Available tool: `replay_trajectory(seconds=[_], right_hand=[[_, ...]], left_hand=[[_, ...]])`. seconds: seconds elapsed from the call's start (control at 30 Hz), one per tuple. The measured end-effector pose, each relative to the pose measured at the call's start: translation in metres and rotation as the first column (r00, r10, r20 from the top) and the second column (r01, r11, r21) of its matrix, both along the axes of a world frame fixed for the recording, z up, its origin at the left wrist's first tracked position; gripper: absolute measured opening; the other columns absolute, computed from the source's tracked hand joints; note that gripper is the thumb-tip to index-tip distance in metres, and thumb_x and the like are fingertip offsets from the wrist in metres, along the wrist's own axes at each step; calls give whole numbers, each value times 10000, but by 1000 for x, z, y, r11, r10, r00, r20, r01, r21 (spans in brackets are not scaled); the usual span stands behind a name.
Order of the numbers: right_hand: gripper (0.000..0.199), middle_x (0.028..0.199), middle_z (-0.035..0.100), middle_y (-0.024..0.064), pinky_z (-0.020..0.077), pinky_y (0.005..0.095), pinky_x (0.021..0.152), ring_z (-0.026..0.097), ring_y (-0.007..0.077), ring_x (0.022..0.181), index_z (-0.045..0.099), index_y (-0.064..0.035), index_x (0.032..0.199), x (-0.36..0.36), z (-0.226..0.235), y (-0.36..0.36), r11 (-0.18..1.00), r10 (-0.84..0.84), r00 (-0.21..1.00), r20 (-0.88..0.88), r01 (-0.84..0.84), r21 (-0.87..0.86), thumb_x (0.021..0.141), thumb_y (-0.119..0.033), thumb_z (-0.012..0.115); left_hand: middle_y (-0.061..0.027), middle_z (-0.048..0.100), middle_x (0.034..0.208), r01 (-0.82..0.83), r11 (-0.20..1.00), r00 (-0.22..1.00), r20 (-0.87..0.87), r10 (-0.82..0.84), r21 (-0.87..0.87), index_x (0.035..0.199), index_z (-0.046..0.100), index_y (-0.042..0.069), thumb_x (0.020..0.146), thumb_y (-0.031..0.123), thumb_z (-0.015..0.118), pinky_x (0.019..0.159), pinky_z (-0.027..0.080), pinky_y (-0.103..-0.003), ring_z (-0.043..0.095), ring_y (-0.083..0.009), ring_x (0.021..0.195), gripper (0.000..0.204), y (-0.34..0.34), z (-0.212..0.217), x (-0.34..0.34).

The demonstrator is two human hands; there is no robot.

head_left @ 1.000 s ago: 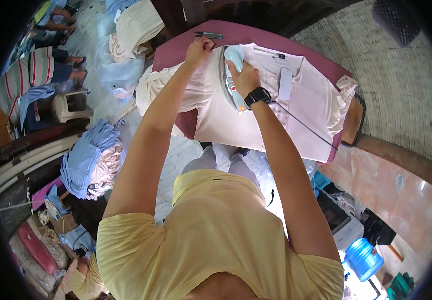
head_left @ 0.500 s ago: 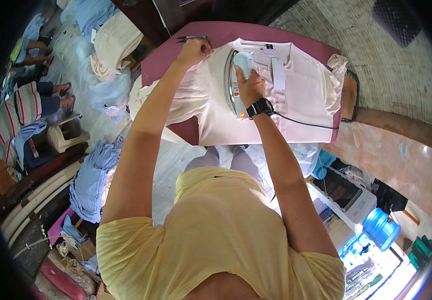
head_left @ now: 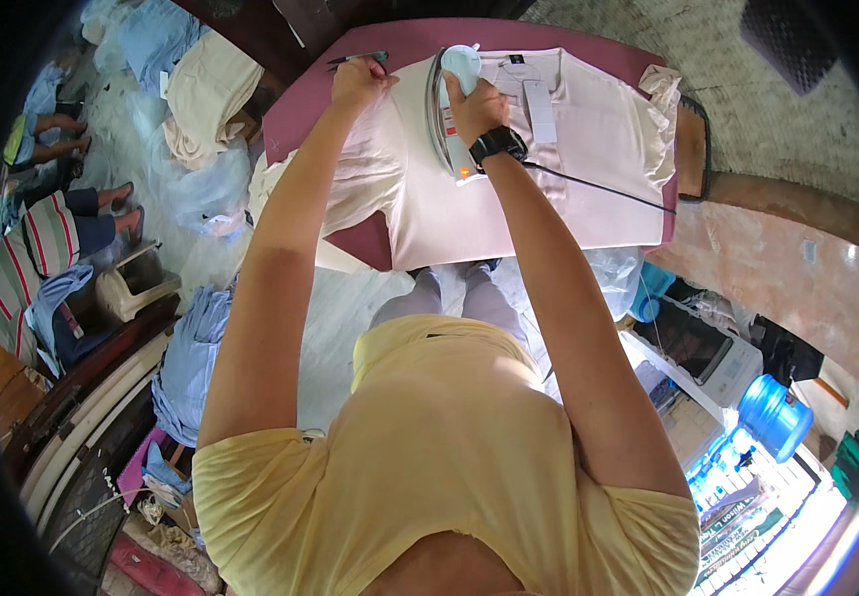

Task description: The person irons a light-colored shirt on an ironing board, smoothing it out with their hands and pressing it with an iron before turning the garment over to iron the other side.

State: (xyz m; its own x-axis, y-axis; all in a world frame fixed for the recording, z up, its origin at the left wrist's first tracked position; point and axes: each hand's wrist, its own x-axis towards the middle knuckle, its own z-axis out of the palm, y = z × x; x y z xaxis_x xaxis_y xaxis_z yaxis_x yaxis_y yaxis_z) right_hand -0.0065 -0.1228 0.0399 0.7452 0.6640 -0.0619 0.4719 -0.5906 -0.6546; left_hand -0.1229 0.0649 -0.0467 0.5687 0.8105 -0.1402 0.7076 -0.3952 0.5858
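A pale pink blouse (head_left: 429,214) with ruffled sleeve edges lies spread over the maroon ironing board (head_left: 300,109). My right hand (head_left: 477,109) is wrapped around the handle of an iron (head_left: 462,66), which stands on the blouse left of its neckline. A small orange light glows at the iron's near end. At the blouse's far left edge, my left hand (head_left: 360,83) has its fingers closed, seemingly pinching the cloth. Just beyond that hand lies a pair of dark thread snips (head_left: 355,60). A white hang tag (head_left: 540,111) rests on the blouse, right of the iron.
A black cord (head_left: 603,191) runs right across the blouse from near my right wrist. Folded cream cloth (head_left: 209,94) and plastic-wrapped bundles stand left of the board. Blue garments (head_left: 191,368) are heaped nearer on the left. A blue water bottle (head_left: 775,417) is at the lower right.
The iron has slid a little farther away from me along the blouse, with my right hand on it. My left hand keeps its place beside the snips. The whole view has shifted slightly.
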Motion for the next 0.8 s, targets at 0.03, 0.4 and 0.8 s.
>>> replay_trajectory(seconds=[0.03,0.4,0.8], right_hand=[[595,839,667,281,523,515,764,648,463,832,678,29,883,0,-9,-2,1000,26,999,47,-26,2,884,-557,577],[578,734,661,259,531,521,680,658,465,732,637,26,897,-50,-26,-38,993,97,987,125,-87,-81,885,-550,600],[510,774,681,211,550,436,694,679,384,733,661,23,899,29,9,-53,987,123,985,119,-133,87,891,-486,632]], left_hand=[[-84,728,854,-12,1000,1000,17,13,-20,819,732,96,679,382,853,770,551,-365,700,-250,832,340,1,0,-1],[-71,703,692,-7,981,970,237,54,-196,755,723,40,718,238,839,641,537,-285,665,-144,621,232,2,2,-7],[-111,648,969,-21,907,932,336,-134,421,931,688,102,761,289,763,841,495,-411,610,-327,974,263,-30,-2,63]])
